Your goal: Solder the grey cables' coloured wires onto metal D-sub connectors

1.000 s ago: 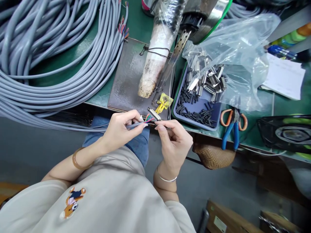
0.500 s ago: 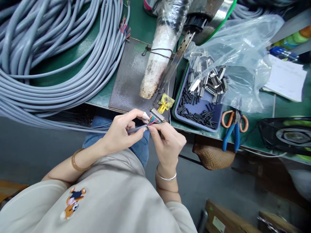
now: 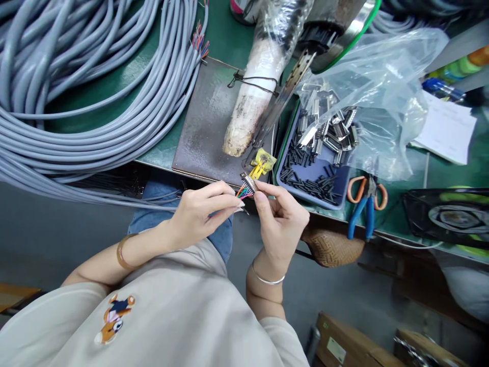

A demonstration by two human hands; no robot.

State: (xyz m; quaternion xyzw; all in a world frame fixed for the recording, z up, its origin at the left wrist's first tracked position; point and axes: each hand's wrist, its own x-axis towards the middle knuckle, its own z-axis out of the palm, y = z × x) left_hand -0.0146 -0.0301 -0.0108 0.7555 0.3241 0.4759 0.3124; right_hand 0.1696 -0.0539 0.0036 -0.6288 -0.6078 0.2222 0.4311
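Note:
My left hand [image 3: 204,211] is closed on the end of a grey cable, its fingers hiding most of that end. Thin coloured wires [image 3: 243,191] fan out from its fingertips to a metal multi-pin connector [image 3: 249,182]. With thumb and forefinger, my right hand [image 3: 280,216] pinches the connector at its right end. The connector is tilted and lies just over the table's front edge, beside a yellow clip-like piece [image 3: 262,164].
Coiled grey cables [image 3: 114,127] cover the left side. A wrapped white tube [image 3: 248,112] stands over a dark plate [image 3: 202,122]. Right of it are a blue tray [image 3: 321,173] with connectors and black sleeves, a plastic bag [image 3: 397,92], pliers [image 3: 361,209] and papers [image 3: 445,127].
My right hand has moved right and now pinches the connector's end instead of being at the wires. The connector has turned steeper, and my left fingers have closed over the cable end.

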